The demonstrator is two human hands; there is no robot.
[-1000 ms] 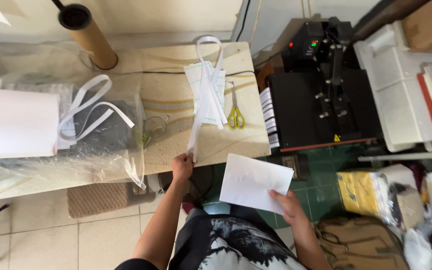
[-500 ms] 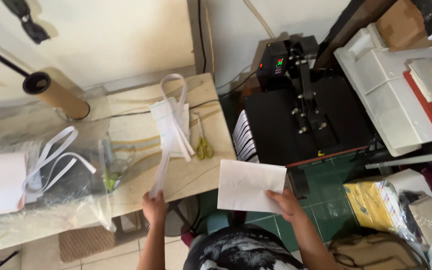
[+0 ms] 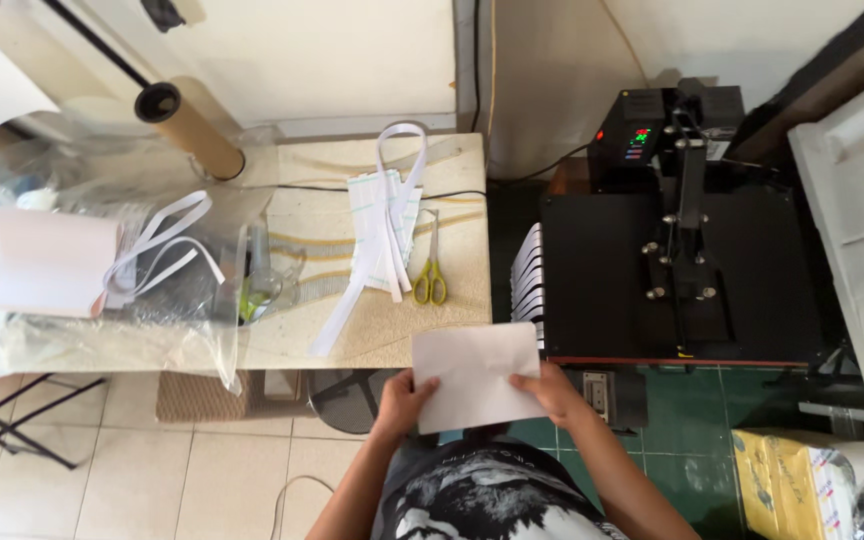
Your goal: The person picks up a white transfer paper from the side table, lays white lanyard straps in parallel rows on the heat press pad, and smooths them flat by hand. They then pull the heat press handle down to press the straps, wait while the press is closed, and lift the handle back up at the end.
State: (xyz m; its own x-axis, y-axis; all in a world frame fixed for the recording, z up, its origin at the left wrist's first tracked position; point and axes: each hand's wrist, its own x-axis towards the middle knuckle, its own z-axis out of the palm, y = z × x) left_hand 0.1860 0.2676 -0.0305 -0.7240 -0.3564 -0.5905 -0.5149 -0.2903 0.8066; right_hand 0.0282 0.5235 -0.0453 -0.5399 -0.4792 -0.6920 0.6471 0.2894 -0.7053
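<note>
Low in the centre of the frame, a plain white rectangular paper sheet (image 3: pixel 477 375) is held between both hands: the left hand (image 3: pixel 404 397) pinches its lower left edge, and the right hand (image 3: pixel 553 391) pinches its right edge, just below the table (image 3: pixel 462 330) corner.

Probably a small print workshop — heat press (image 3: pixel 682 270), paper strips (image 3: pixel 387 215), scissors (image 3: pixel 431 268).

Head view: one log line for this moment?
left hand: grips white sheet | right hand: grips the sheet | scissors: on table | heat press: at right
</note>
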